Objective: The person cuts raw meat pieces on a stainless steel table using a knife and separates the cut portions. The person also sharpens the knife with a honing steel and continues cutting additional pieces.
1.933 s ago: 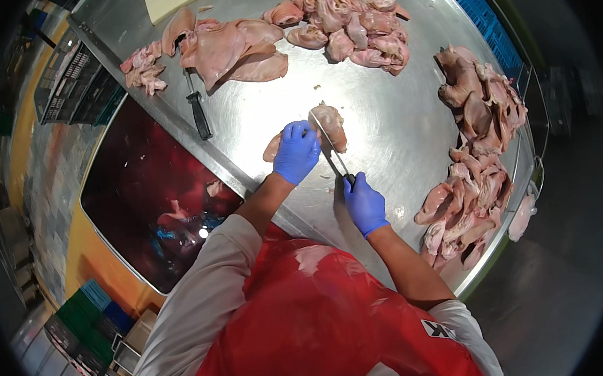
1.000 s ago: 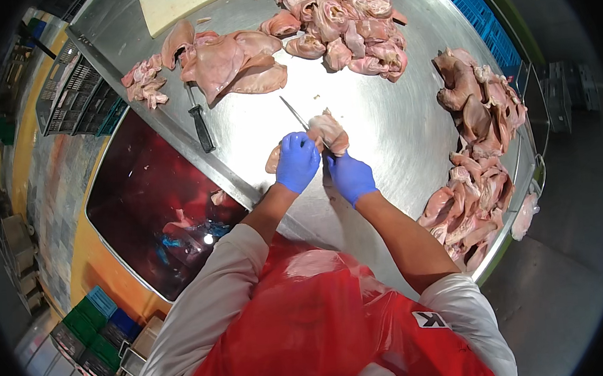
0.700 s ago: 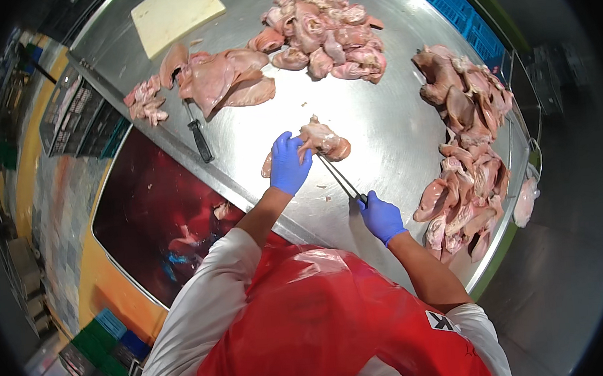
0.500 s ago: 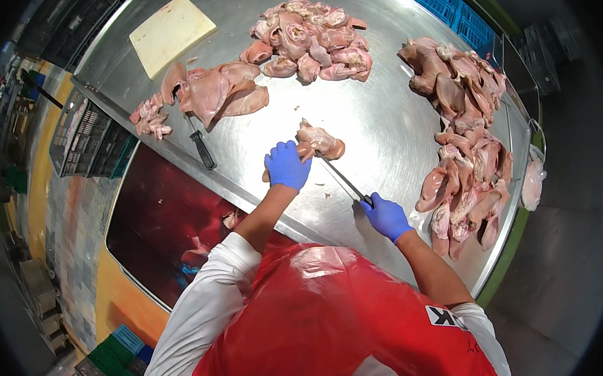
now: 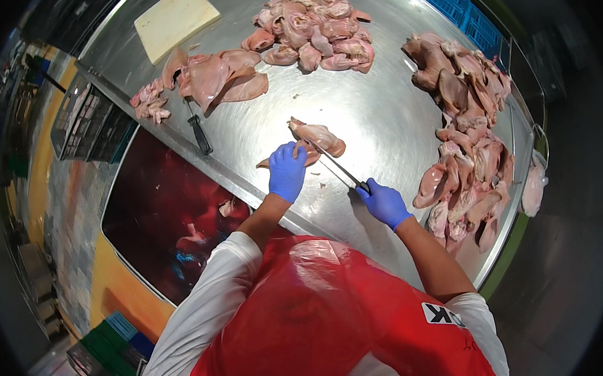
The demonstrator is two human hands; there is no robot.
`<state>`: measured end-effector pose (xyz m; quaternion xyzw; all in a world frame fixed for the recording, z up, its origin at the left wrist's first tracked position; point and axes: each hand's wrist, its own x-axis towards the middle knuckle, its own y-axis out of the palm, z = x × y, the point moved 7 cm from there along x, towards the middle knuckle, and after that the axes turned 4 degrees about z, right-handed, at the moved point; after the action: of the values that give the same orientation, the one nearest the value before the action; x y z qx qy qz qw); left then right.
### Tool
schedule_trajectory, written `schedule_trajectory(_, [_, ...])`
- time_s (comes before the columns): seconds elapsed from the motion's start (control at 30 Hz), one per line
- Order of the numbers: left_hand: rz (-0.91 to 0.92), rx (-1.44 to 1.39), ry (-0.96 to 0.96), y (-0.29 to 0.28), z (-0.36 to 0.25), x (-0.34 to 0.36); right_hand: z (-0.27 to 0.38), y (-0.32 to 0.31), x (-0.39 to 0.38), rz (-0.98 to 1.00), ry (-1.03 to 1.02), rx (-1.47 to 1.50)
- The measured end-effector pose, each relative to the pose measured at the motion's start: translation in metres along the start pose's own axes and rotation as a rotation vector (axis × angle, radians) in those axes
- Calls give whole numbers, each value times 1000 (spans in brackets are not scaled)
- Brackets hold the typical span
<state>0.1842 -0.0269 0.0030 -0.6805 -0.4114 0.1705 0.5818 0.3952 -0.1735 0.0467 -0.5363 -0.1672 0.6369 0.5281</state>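
knife (image 5: pixel 338 165) lies diagonal, tip pointing up-left; right hand (image 5: pixel 386 205) grips it; left hand (image 5: pixel 288 173) clasps meat (image 5: pixel 326 139).

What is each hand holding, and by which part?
The right hand holds the knife by its black handle. The left hand lies on the near left part of the meat piece; whether it grips or only presses cannot be told.

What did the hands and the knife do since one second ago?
The right hand pulled back toward the lower right, away from the left hand, drawing the knife with it. The tip no longer pokes past the meat piece. Nothing was let go. The left hand stayed on the meat; the big heap stayed put.
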Motion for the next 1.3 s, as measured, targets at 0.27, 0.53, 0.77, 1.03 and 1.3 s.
schedule_trajectory(0.27, [-39,-106,-34,4,7,-10,24,-9,47,59,-92,-133])
schedule_trajectory(0.53, [-14,-45,-15,-1,4,-6,68,4,93,53,-73,-76])
schedule_trajectory(0.77, [53,-93,-29,-1,7,-3,52,8,77,3,-97,-35])
schedule_trajectory(1.03, [0,-181,-52,-33,1,0,-27,6,-19,82,135,-192])
schedule_trajectory(1.3, [604,-140,-572,8,49,24,-47,8,-64,-162,69,-17])
